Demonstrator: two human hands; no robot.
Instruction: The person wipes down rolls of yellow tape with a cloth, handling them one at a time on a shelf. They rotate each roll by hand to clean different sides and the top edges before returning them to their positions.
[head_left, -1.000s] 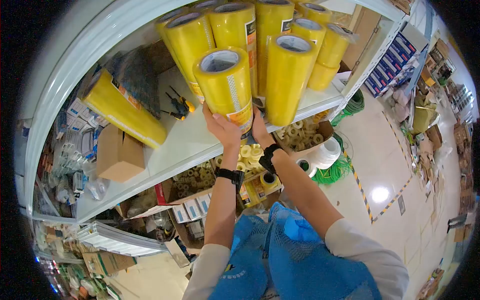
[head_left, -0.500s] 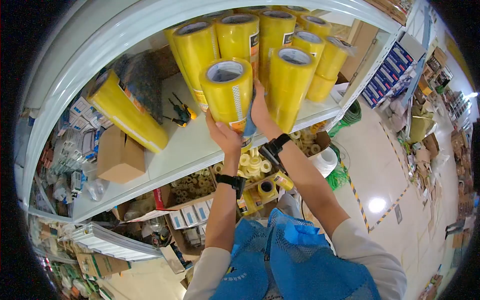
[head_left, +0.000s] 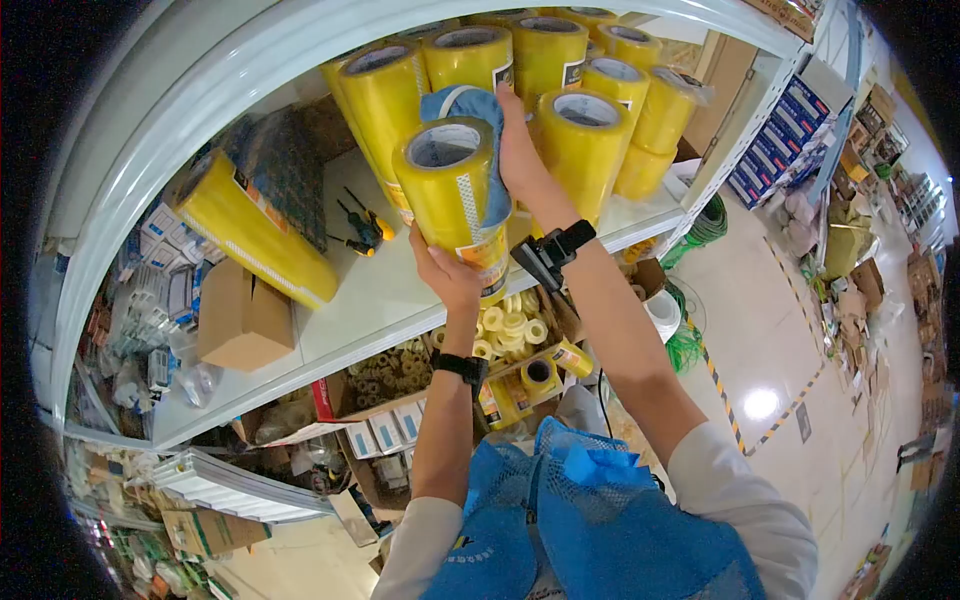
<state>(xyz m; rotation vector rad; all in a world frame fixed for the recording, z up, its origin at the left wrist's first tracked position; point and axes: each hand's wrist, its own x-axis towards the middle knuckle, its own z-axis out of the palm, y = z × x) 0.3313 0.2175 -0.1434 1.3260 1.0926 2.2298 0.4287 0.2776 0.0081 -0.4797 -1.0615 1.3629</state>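
Note:
A tall stack of yellow packing tape rolls (head_left: 420, 185) stands tilted in front of me, at the shelf's front edge. My left hand (head_left: 450, 275) is closed around its lower part from the left. On its upper right side my right hand (head_left: 525, 155) presses a blue cloth (head_left: 495, 195), which also wraps behind the top rim. The right fingertips are partly hidden behind the cloth. Just right of my right hand stands another packing tape stack (head_left: 580, 150). More yellow stacks (head_left: 465, 70) stand close behind the held one.
On the shelf (head_left: 345, 300), another tape stack (head_left: 255, 230) leans at the left by a cardboard box (head_left: 245, 315). Screwdrivers (head_left: 362, 225) lie between it and the held stack. Below are boxes of small tape rolls (head_left: 510, 325). Blue boxes (head_left: 780, 145) are stacked at the right.
My right hand has moved up along the held tape stack with the blue cloth, which now shows over and behind the top rim. My left hand keeps its hold low on the stack.

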